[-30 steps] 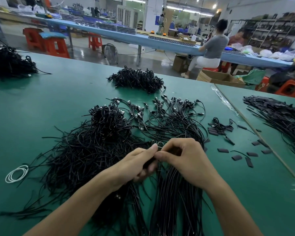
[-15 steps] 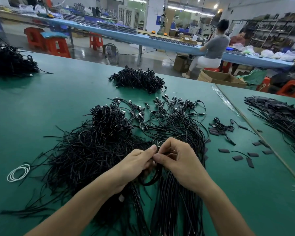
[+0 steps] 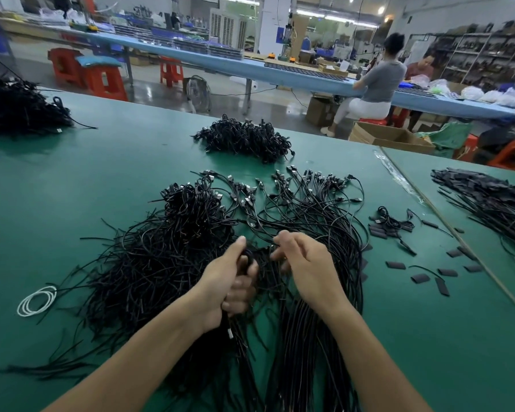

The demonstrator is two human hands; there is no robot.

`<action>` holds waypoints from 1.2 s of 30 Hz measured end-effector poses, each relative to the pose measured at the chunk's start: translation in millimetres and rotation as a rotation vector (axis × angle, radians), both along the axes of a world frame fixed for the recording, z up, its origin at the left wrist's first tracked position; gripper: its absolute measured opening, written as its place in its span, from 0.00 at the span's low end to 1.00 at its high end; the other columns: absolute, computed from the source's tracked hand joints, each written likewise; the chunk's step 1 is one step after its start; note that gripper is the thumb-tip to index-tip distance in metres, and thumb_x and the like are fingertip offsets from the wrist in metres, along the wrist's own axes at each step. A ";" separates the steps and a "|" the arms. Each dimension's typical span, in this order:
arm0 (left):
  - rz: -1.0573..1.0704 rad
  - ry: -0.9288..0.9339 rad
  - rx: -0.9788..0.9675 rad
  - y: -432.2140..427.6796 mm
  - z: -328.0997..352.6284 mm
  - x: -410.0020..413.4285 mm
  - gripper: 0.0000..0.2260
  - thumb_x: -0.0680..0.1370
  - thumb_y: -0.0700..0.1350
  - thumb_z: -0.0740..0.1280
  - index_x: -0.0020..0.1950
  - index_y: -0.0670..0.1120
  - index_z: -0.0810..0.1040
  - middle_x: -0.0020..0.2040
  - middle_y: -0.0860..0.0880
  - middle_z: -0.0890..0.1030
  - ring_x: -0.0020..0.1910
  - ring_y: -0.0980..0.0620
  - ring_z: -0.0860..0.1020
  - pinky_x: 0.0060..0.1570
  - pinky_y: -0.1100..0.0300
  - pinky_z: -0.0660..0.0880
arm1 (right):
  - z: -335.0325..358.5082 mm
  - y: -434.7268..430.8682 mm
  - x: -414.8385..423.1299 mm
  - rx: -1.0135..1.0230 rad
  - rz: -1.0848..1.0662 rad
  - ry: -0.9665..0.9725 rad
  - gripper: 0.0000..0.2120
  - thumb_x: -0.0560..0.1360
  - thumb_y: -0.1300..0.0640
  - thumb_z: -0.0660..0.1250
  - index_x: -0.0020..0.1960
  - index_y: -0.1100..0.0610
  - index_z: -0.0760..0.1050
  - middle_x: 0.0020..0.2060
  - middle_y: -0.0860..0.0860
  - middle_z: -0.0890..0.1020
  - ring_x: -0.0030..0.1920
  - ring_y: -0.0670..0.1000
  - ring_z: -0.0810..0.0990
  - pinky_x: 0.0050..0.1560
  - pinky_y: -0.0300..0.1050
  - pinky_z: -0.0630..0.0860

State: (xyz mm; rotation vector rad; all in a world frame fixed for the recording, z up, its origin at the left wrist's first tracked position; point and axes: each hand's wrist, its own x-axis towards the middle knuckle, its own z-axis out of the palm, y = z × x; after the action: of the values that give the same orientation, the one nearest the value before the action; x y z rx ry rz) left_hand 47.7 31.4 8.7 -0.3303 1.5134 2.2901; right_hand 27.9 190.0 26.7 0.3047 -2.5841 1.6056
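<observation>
Black cable [image 3: 248, 254], one piece, is sitting looped in the left hand [image 3: 229, 289], whose fingers are curling round it just above the loose heap [image 3: 309, 215] on the green counter [image 3: 101, 179]. Opposite, the right hand [image 3: 306, 269], pinching that same cable against the left half a second ago, is now drawing clear, fingers slackening and holding nothing. Hands are parting: the loop is probably finished and heading for the bundled pile [image 3: 246, 138] farther back.

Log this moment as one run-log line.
left hand: grips cables | right hand: fingers loose over cables | white coil: on table, left of pile
</observation>
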 end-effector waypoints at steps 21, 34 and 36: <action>0.266 0.318 -0.132 -6.6 -1.5 -1.1 0.23 0.72 0.66 0.65 0.26 0.49 0.75 0.23 0.52 0.62 0.20 0.56 0.56 0.18 0.64 0.54 | -35.7 5.4 0.2 0.626 0.012 -0.058 0.05 0.81 0.50 0.64 0.52 0.49 0.78 0.46 0.45 0.78 0.47 0.48 0.78 0.46 0.43 0.75; 0.126 0.517 -0.242 17.3 11.4 16.0 0.09 0.82 0.40 0.59 0.44 0.45 0.74 0.30 0.58 0.75 0.27 0.64 0.72 0.26 0.71 0.68 | 20.9 -6.4 36.6 -0.069 0.086 0.034 0.10 0.77 0.63 0.70 0.47 0.49 0.85 0.39 0.44 0.86 0.40 0.43 0.83 0.43 0.36 0.78; 0.154 0.551 -0.240 17.2 13.2 17.8 0.13 0.83 0.40 0.56 0.46 0.44 0.79 0.32 0.56 0.79 0.28 0.64 0.74 0.26 0.73 0.68 | 26.3 -6.4 40.6 0.023 0.101 0.055 0.09 0.76 0.64 0.70 0.50 0.53 0.86 0.42 0.44 0.85 0.44 0.41 0.83 0.46 0.33 0.77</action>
State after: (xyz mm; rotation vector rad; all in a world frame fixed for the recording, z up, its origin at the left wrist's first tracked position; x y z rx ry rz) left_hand 65.6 48.6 21.9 0.1489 2.0996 2.4467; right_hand 68.5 183.7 53.0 0.4813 -2.5861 1.5760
